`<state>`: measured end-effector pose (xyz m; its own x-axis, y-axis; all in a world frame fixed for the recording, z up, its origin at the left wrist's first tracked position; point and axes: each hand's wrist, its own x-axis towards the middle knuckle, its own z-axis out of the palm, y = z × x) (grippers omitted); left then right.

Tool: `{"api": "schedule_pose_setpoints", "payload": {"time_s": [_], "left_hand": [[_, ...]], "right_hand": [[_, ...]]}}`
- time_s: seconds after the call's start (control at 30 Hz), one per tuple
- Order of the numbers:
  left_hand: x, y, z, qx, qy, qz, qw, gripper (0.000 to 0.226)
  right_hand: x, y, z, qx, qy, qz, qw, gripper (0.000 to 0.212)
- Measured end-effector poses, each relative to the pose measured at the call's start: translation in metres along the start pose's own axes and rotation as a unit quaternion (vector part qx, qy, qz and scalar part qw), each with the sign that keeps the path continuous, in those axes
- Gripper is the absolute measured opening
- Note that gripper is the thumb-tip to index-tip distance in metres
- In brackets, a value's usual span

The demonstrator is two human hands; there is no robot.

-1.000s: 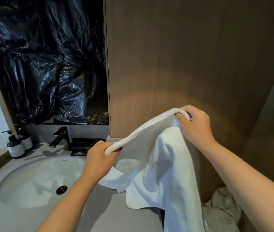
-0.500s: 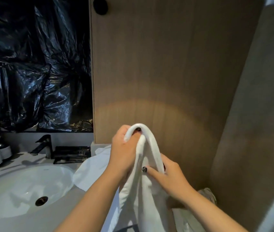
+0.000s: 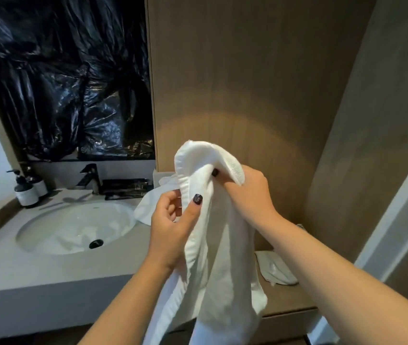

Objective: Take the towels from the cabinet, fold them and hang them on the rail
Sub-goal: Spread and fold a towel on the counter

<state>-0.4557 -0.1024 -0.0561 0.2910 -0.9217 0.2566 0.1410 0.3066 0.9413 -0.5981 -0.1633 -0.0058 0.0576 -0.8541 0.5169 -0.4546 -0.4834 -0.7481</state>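
Far to the left of the left hand (image 3: 173, 227), two dark pump bottles with pale labels (image 3: 27, 192) are standing at the back corner of the grey stone counter (image 3: 56, 267). Nearer to that hand, a white oval basin (image 3: 73, 227) is sitting sunk into the counter, with a black angular tap (image 3: 90, 178) behind it and crumpled black plastic sheeting (image 3: 68, 78) covering the wall above.

The left hand is gripping the white terry towel (image 3: 212, 245) along its hemmed edge, thumb (dark-polished nail) pressing on the front face and fingers curling behind. The towel is hanging in the air between both hands, draping down past the wrists toward the bottom of the view; its top is looping over above the hands. Part of a second white cloth (image 3: 148, 207) is lying on the counter just behind the left hand.

Just right of the left hand and slightly higher, the right hand (image 3: 252, 192) is clamping the towel's upper fold, a flap of fabric lying over its knuckles. Behind both hands a brown wood-grain panel (image 3: 247, 83) is standing. Below and right of the right hand, a crumpled pale grey cloth (image 3: 275, 270) is lying on a brown shelf (image 3: 290, 300).
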Motion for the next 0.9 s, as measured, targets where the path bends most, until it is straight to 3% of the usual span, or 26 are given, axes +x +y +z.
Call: {"api": "schedule_pose_setpoints", "payload": {"time_s": [0.07, 0.17, 0.3, 0.4, 0.43, 0.53, 0.67, 0.8, 0.9], "left_hand": [[-0.027, -0.006, -0.017, 0.043, -0.028, -0.005, 0.999, 0.048], [-0.051, -0.012, -0.035, 0.173, -0.033, 0.022, 0.984, 0.018], [-0.059, -0.006, -0.053, 0.242, 0.034, 0.018, 0.969, 0.019], [-0.062, 0.015, -0.050, 0.230, 0.023, 0.061, 0.971, 0.058], [-0.061, 0.023, -0.048, 0.238, 0.016, 0.083, 0.968, 0.058], [-0.046, 0.037, -0.042, 0.284, 0.008, 0.126, 0.951, 0.031], [-0.019, 0.056, -0.044, 0.323, 0.028, 0.148, 0.934, 0.015], [0.000, 0.061, -0.042, 0.417, 0.005, 0.163, 0.894, 0.039], [0.011, 0.044, -0.045, 0.476, -0.005, 0.140, 0.868, 0.038]], "right_hand": [[-0.004, -0.019, -0.002, -0.011, 0.022, -0.008, 1.000, 0.024], [-0.007, -0.036, -0.006, -0.013, 0.040, -0.008, 0.999, 0.035], [-0.017, -0.044, -0.014, -0.024, 0.018, -0.015, 0.999, 0.032], [-0.033, -0.046, -0.018, 0.030, -0.043, -0.011, 0.999, 0.012], [-0.039, -0.047, -0.018, 0.048, -0.065, -0.010, 0.997, 0.016], [-0.055, -0.050, -0.017, 0.075, -0.094, 0.002, 0.993, 0.012], [-0.032, -0.051, -0.044, 0.094, 0.048, 0.037, 0.994, 0.028], [-0.001, -0.046, -0.091, 0.031, 0.109, 0.025, 0.993, 0.036], [0.014, -0.042, -0.122, 0.003, 0.162, 0.033, 0.986, 0.036]]}}
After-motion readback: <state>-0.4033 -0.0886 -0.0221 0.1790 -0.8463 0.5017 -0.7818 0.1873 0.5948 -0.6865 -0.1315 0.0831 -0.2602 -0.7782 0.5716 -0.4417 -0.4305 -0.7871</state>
